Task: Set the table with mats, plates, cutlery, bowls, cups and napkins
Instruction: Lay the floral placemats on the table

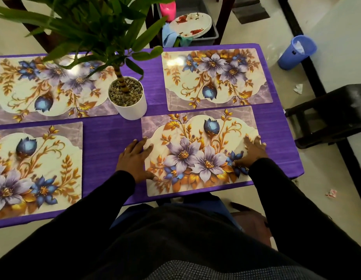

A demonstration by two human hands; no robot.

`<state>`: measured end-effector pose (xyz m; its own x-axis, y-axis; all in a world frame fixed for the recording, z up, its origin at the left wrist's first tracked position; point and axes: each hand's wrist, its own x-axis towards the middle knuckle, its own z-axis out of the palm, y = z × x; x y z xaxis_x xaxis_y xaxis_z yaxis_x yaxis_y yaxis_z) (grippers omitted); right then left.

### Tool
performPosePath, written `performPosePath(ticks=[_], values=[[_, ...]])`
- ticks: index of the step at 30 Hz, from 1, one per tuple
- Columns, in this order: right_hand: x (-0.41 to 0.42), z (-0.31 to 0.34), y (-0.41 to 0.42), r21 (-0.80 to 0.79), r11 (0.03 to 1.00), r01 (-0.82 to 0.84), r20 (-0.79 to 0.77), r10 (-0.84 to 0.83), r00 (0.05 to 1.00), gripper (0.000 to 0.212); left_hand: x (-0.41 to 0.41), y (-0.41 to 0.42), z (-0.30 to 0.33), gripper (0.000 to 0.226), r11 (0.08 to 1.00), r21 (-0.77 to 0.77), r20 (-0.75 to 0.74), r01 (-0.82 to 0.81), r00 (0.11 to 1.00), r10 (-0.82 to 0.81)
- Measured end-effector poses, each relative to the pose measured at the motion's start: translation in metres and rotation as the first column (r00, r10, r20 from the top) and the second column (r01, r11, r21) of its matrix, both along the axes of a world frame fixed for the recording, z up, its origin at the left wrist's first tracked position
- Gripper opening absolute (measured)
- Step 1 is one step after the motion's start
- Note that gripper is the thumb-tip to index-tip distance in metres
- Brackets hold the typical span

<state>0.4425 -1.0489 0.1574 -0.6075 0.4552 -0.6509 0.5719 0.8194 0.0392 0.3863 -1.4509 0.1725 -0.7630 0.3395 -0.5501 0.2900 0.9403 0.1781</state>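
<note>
Hands flat on the near right mat: left hand spread, fingers straight, pressing its left edge; right hand spread, fingers straight, pressing its right edge. Mat lies on the purple-clothed bench, near edge. Three more floral mats down: near left, far left, far right. White potted plant stands between the far mats. Beyond the bench, a stack of floral plates sits in a grey tub. Blue bin on the floor, far right.
</note>
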Motion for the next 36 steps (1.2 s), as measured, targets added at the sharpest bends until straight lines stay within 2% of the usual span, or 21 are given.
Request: performPosePath(ticks=[21, 27, 30, 36], values=[[0.000, -0.005, 0.000, 0.031, 1.000, -0.001, -0.002, 0.001, 1.000, 0.115, 0.002, 0.001, -0.001, 0.116, 1.000, -0.005, -0.002, 0.003, 1.000, -0.004], [-0.002, 0.001, -0.005, 0.010, 0.998, 0.054, -0.022, -0.054, 0.998, 0.114, 0.000, -0.001, -0.007, 0.119, 1.000, 0.011, 0.005, 0.007, 1.000, -0.007], [-0.001, 0.004, -0.014, -0.022, 0.995, 0.094, -0.076, -0.095, 0.993, 0.111, 0.001, -0.004, -0.012, 0.115, 0.997, 0.072, -0.007, -0.023, 1.000, 0.024], [-0.006, 0.017, -0.062, -0.184, 0.978, 0.094, -0.265, -0.141, 0.954, 0.102, 0.010, -0.004, -0.017, 0.092, 0.938, 0.319, -0.132, -0.137, 0.973, 0.187]])
